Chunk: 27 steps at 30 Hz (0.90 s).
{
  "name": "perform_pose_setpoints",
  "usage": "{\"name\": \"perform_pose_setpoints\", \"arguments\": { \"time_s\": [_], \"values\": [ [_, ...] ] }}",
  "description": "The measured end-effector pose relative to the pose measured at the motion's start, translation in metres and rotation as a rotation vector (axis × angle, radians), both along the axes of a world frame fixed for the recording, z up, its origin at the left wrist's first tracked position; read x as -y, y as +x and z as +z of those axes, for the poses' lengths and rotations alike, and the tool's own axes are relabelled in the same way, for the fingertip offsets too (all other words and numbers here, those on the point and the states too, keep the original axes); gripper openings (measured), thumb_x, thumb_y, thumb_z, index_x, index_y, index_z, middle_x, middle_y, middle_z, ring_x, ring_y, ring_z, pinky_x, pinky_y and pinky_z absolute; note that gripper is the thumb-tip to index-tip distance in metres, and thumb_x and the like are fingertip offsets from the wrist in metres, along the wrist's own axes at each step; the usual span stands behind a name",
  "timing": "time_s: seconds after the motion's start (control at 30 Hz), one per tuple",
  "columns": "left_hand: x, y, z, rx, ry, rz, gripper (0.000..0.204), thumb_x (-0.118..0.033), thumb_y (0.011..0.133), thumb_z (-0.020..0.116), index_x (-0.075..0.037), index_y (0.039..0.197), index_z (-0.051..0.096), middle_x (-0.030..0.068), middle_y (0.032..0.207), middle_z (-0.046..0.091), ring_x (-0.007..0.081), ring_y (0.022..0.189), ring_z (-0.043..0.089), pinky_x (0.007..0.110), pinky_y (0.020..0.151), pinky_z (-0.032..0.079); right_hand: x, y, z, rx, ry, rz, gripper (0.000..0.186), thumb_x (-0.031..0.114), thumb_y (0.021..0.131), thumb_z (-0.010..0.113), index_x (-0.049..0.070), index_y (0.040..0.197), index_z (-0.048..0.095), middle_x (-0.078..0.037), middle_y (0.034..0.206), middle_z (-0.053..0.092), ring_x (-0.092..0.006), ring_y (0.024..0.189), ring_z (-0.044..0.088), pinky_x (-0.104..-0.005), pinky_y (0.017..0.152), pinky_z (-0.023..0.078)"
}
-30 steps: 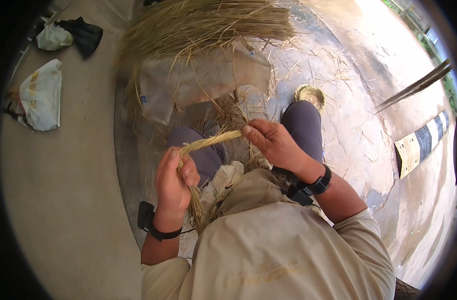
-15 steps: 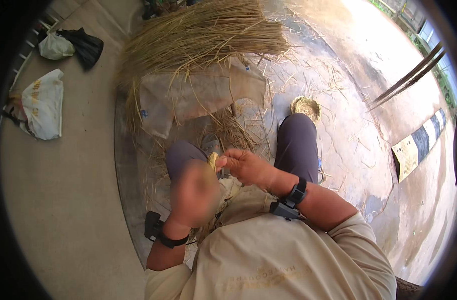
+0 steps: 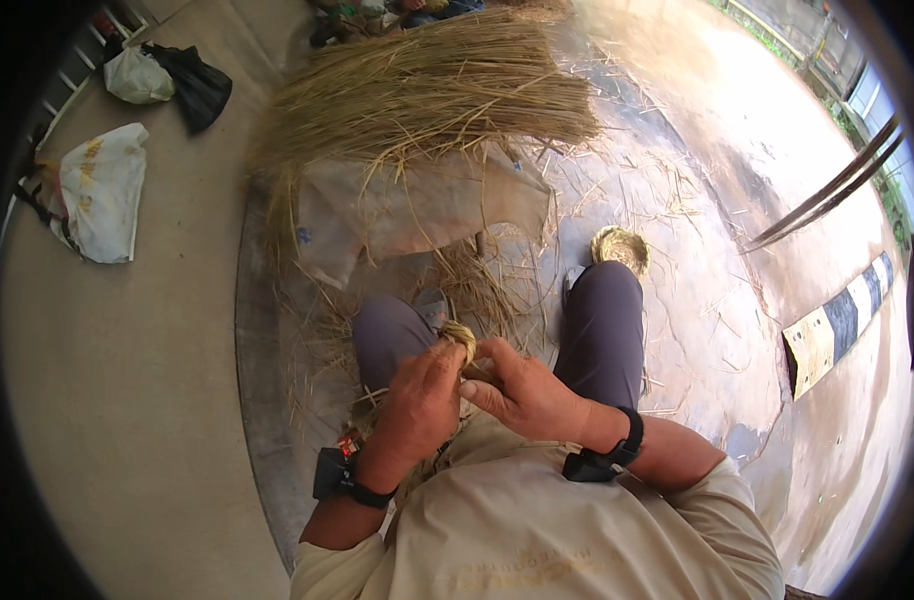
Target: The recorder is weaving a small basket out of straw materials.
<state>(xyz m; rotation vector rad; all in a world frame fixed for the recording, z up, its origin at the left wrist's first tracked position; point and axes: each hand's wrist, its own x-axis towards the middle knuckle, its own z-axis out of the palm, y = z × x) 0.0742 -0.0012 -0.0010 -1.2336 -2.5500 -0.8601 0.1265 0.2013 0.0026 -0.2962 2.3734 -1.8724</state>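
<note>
A small coil of braided straw (image 3: 461,336) sticks up from my hands above my lap. My left hand (image 3: 423,402) is closed around its lower part, which the fingers hide. From the other side my right hand (image 3: 529,392) meets it, with the curled index finger against the coil and the thumb reaching toward the left hand. Exactly what the right fingertips pinch is partly hidden. Just beyond my right knee, a shallow round woven straw basket (image 3: 619,251) rests on the ground.
A large bundle of dry straw (image 3: 437,90) lies ahead over a pale sheet (image 3: 397,215). Loose stalks (image 3: 477,290) litter the ground. White and black bags (image 3: 102,195) sit at the left. At the right is a black-and-white striped block (image 3: 839,325). Another person's hand (image 3: 414,5) shows at the top edge.
My left hand, blurred before, has turned and moved right and up, so the braided coil now shows. My right hand has shifted right and down, keeping its fingers at the straw.
</note>
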Motion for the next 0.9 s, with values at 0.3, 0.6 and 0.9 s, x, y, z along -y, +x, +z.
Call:
{"name": "perform_pose_setpoints", "arguments": {
  "time_s": [0.3,0.6,0.9],
  "values": [
    [-0.015,0.005,0.010,0.140,0.093,-0.034,0.047,0.003,0.088,0.063,0.004,0.135,0.061,0.0186,0.139,0.061,0.0383,0.125,0.062,0.046,0.104,0.052,-0.007,-0.008,-0.016,0.054,-0.152,-0.110,0.027,0.025,0.106,0.067,-0.001,0.111,0.063,-0.006,0.086,0.064,-0.0111,0.077,0.056,-0.0322,0.068,0.050],
    [-0.010,-0.025,0.010,0.577,0.447,0.115,0.034,-0.010,0.101,0.065,0.006,0.131,0.063,0.0187,0.130,0.069,0.0262,0.117,0.069,0.038,0.096,0.056,-0.023,-0.012,-0.034,-0.045,-0.116,-0.160,0.018,0.020,0.107,0.063,0.003,0.109,0.062,-0.009,0.081,0.059,-0.0188,0.071,0.057,-0.0358,0.065,0.049],
    [-0.015,-0.047,0.015,1.347,0.595,-0.156,0.034,-0.007,0.105,0.062,0.007,0.135,0.056,0.0102,0.132,0.067,0.0137,0.121,0.061,0.033,0.105,0.050,-0.024,-0.019,-0.021,-0.159,-0.029,-0.071,0.017,0.018,0.106,0.064,0.002,0.112,0.059,-0.013,0.081,0.059,-0.0276,0.069,0.063,-0.0382,0.063,0.050]
  ]
}}
